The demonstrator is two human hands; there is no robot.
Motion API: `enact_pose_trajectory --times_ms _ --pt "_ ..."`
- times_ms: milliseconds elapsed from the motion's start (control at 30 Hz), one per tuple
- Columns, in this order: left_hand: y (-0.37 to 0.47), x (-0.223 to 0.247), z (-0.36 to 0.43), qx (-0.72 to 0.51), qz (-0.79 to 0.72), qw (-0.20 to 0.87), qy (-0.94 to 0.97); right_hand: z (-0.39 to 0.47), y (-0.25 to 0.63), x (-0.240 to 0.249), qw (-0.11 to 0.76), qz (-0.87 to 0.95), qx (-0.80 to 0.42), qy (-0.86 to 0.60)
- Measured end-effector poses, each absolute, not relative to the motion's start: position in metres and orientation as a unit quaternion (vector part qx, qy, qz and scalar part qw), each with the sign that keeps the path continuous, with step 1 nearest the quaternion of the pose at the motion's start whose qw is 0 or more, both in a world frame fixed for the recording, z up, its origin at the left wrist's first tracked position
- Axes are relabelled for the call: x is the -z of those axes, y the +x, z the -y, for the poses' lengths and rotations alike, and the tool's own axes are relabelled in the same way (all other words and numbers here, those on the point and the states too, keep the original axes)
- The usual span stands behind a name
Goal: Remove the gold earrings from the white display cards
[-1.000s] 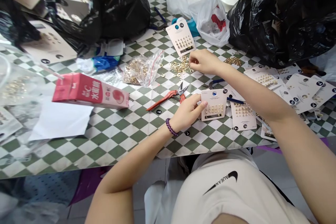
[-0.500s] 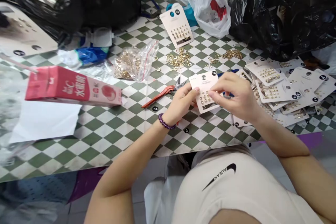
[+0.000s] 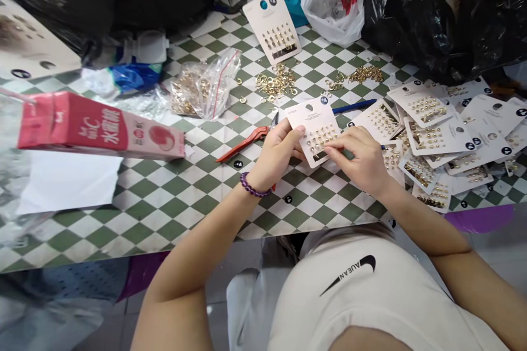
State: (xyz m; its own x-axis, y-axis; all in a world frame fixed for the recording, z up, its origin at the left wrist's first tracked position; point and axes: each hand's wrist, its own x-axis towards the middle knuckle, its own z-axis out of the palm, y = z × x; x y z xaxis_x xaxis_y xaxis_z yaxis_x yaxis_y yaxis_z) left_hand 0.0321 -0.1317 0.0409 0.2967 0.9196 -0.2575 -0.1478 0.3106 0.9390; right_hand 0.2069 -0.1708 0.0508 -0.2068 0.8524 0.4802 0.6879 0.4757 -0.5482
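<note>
My left hand (image 3: 280,154) grips the left edge of a white earring card (image 3: 313,115), thumb on its face. Rows of small gold studs cover the card's lower half. At its lower right, my right hand (image 3: 359,158) pinches with thumb and forefinger against the studs; whatever lies between the fingertips is too small to make out. Red-handled pliers (image 3: 242,144) lie left of my left hand, their jaws partly hidden behind it. Beyond the held card is a pile of gold clasps (image 3: 276,82). A blue pen-like stick (image 3: 354,106) lies just past the card.
Filled earring cards (image 3: 436,134) overlap in a heap at the right. Another earring card (image 3: 272,22) leans at the back. A zip bag (image 3: 197,90) of gold parts and a pink drink carton (image 3: 102,126) stand left. Black plastic bags (image 3: 444,27) and a white bag (image 3: 325,0) line the back.
My right hand has lowered, its fingertips now touching the studs near the card's lower right. The card has tilted slightly and shifted left in view. The camera view has shifted a little too.
</note>
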Motion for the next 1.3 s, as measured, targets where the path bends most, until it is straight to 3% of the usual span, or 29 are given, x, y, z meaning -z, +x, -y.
enact_pose_trajectory --times_ms 1300 --pt "0.036 -0.035 0.141 -0.417 -0.455 0.614 0.493 0.171 0.206 -0.039 0.331 0.815 -0.017 -0.475"
